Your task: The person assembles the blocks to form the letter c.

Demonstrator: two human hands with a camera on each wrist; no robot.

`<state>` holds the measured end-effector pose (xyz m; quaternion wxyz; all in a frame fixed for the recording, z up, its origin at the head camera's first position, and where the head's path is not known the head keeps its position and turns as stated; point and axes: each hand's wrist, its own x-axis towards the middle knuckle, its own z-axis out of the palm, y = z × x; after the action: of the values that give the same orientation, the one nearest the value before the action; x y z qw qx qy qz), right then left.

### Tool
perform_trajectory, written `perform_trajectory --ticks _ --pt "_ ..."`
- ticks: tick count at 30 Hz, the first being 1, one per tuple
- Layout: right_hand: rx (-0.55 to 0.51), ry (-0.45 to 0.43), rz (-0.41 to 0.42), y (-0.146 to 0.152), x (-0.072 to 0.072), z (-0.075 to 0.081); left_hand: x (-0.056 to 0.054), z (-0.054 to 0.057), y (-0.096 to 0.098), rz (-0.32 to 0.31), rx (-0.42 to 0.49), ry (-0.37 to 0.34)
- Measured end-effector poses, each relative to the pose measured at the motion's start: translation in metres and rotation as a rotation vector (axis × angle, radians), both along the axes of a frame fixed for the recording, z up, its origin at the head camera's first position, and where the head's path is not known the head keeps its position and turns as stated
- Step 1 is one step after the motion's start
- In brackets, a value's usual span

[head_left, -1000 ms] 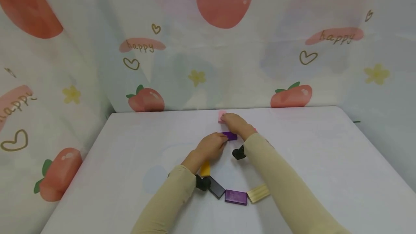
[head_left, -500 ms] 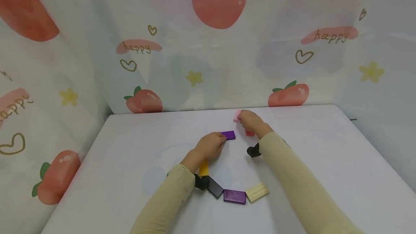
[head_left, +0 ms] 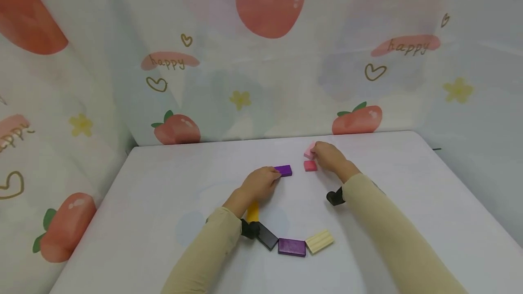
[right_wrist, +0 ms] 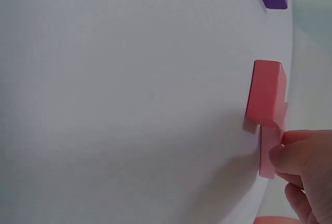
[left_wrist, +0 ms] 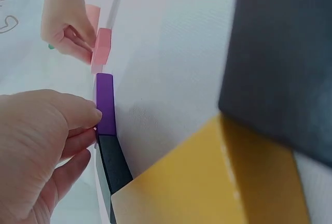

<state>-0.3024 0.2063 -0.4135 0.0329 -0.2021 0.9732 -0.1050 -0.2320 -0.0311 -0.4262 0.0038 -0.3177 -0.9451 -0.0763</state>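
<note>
My left hand pinches the near-left end of a purple block on the table, thumb on its face in the left wrist view. A dark block touches that purple block there; in the head view the hand hides it. Farther back, my right hand grips a light pink block between thumb and fingers. Just in front of it lies a coral-pink block, apart from the purple one. In the right wrist view the light pink block is partly behind the coral one.
On the white table, a yellow block, dark grey block, dark purple block and wood-coloured block form a curve near me. A printed curtain stands behind the table's back edge.
My right hand has moved right with the light pink block, from behind the purple block to behind the coral one, which is now uncovered. My left hand stays on the purple block.
</note>
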Motion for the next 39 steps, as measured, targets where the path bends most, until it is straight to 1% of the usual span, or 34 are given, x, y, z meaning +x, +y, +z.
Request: perform_trajectory --ticks 8,10,13,15,18,25,32,34,39 --pt "0.035 0.101 0.003 0.010 0.009 -0.005 -0.003 -0.004 0.000 -0.008 -0.003 0.016" --pt "0.037 0.106 -0.007 0.013 0.013 -0.006 -0.003 -0.005 0.000 -0.007 -0.003 0.016" --pt "0.024 0.126 0.001 0.019 0.019 -0.006 -0.002 -0.004 0.001 -0.004 0.002 0.011" --pt "0.008 0.124 -0.003 0.022 0.023 -0.005 -0.002 -0.003 0.001 -0.001 0.005 0.004" --pt "-0.001 0.150 0.012 0.024 0.027 -0.005 -0.001 -0.002 0.001 0.001 0.011 -0.007" --pt "0.003 0.179 0.012 0.024 0.036 -0.004 -0.002 -0.001 -0.001 -0.014 0.035 0.021" --pt "0.003 0.187 0.010 0.026 0.050 -0.005 -0.003 -0.001 -0.002 -0.027 0.032 0.020" --pt "0.002 0.192 0.016 0.025 0.055 -0.005 -0.004 -0.002 -0.002 -0.034 0.029 0.021" --pt "0.005 0.252 0.076 0.022 0.067 -0.006 -0.004 -0.002 -0.002 -0.046 0.032 0.040"
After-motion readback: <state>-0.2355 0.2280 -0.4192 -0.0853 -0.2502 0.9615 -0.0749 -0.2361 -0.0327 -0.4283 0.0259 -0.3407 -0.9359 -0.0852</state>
